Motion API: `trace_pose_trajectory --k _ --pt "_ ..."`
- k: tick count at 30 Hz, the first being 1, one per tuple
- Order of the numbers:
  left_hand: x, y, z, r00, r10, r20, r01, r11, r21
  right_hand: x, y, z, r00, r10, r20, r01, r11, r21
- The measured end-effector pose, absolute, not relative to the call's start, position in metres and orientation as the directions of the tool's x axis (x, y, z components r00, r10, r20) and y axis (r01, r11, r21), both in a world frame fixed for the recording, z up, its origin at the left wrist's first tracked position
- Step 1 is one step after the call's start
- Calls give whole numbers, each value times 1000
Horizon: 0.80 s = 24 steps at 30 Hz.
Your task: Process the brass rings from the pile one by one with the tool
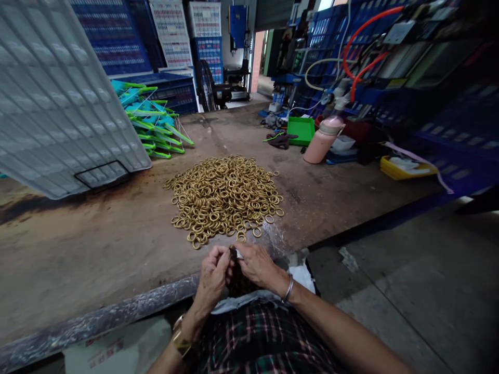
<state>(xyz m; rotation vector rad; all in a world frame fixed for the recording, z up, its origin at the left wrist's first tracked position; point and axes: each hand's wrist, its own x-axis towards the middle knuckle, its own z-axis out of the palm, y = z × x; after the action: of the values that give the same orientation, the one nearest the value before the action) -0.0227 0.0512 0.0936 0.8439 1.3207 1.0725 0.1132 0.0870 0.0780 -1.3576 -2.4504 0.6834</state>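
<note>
My left hand (pixel 213 269) and my right hand (pixel 258 264) meet at the near edge of the table, with thumbs and fingers pinched together. Between the fingertips sits a small dark piece (pixel 233 253), too small and too covered to name; a spot of gold colour shows at its top. Just beyond my hands lies a wide heap of brass-coloured rings (pixel 228 195), with a few loose ones around its border. Below my fingers, a dark mass inside a pale cloth or bag (pixel 249 296) at my lap is mostly hidden.
A large ribbed translucent tray (pixel 70 104) leans at the left, beside blue-and-green plastic pieces (pixel 156 124). On the right stand a pink bottle (pixel 323 141), a green tray (pixel 301 131) and a yellow tray (pixel 405 169). The wooden table's (pixel 97 244) near edge is wrapped in plastic film.
</note>
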Motion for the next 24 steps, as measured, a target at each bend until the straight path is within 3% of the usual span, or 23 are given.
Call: trace_pose_trajectory --k 4,7,11,24 --pt "-20 43 106 52 942 -331 -158 335 929 117 92 79 -489 871 -39 784 420 -457" --pt "-20 41 109 110 937 -331 -359 348 866 120 94 81 -421 907 -22 813 367 -452" --pt "-24 46 103 55 902 -428 -545 387 744 125 98 84 -248 968 27 851 231 -472" --pt "-38 50 100 79 827 -556 -689 448 570 111 106 86 -200 978 -66 935 170 -311"
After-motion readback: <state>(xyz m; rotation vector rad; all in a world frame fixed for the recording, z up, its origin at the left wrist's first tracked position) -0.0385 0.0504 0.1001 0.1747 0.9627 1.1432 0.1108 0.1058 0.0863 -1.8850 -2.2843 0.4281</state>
